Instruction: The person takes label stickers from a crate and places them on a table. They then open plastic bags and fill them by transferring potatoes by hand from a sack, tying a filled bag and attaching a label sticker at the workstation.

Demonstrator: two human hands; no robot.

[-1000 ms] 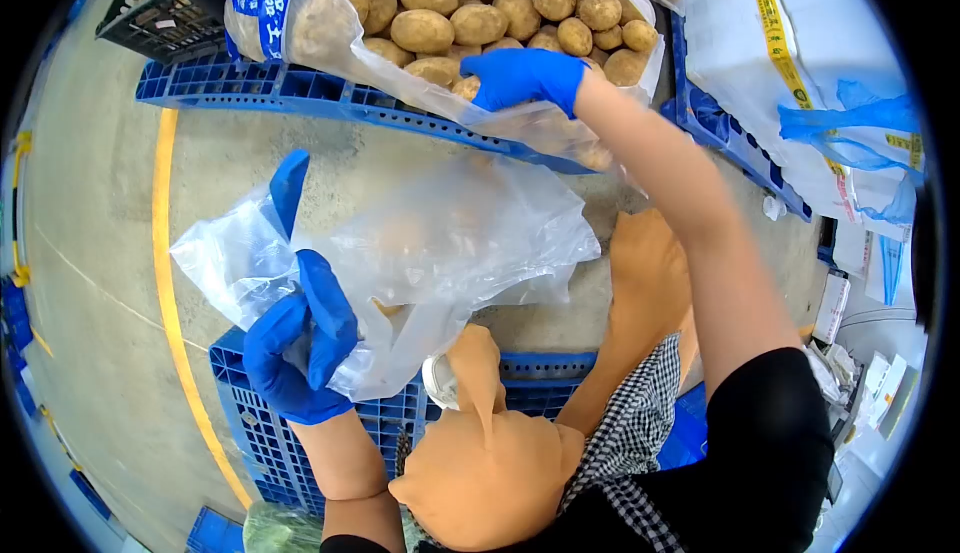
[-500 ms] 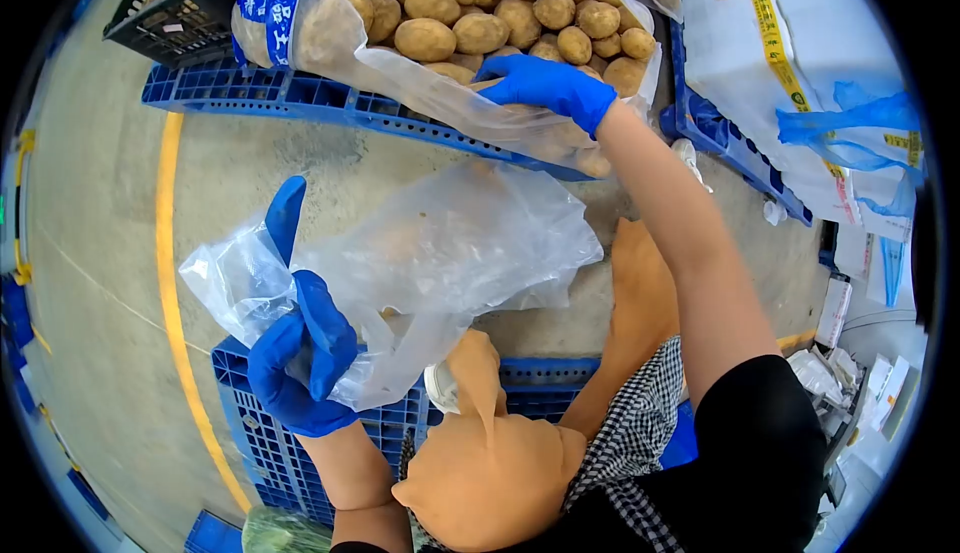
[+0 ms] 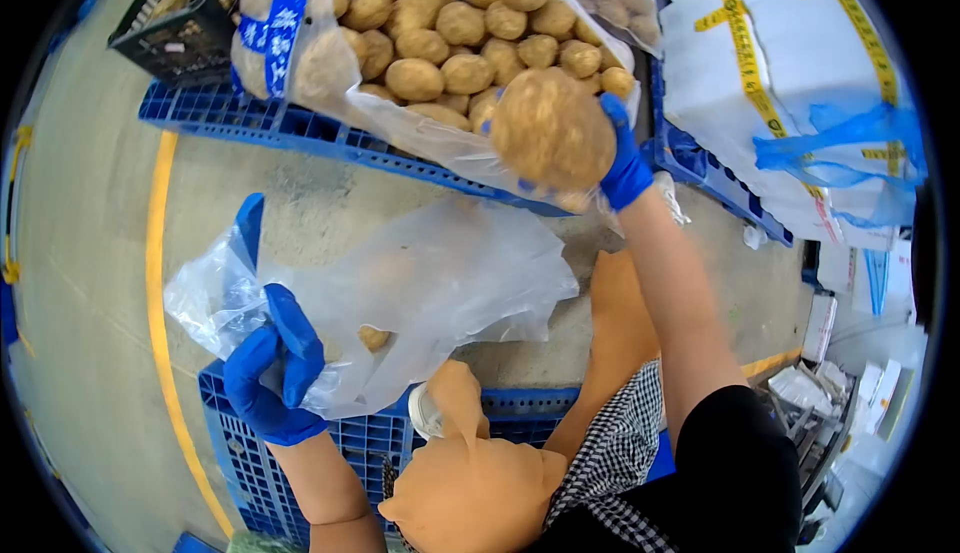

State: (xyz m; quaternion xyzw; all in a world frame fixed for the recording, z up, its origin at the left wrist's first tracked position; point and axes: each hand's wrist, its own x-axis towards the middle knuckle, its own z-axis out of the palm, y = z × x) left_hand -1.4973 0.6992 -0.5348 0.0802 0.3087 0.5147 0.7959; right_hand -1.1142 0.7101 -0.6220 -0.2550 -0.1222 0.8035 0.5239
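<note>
My right hand (image 3: pixel 626 165), in a blue glove, grips a large brown potato (image 3: pixel 553 131) held up at the near edge of the big potato sack (image 3: pixel 390 118). That sack lies open, and many loose potatoes (image 3: pixel 462 25) show in it. My left hand (image 3: pixel 272 373), also gloved in blue, is closed on the edge of a clear plastic bag (image 3: pixel 450 268), with one finger stretched out along it. The bag spreads to the right over the floor. A small part of a potato (image 3: pixel 374 338) shows at the bag's near side.
The sack rests on a blue pallet (image 3: pixel 330 148) beside a black crate (image 3: pixel 190 48). White boxes with yellow tape (image 3: pixel 740 63) stand at the right, with a blue plastic bag (image 3: pixel 850 158) over them. Another blue pallet (image 3: pixel 350 473) lies close to my legs.
My right hand, earlier on the sack's near edge among the potatoes, now has a large potato lifted in it. My left hand keeps hold of the plastic bag. The view has shifted slightly.
</note>
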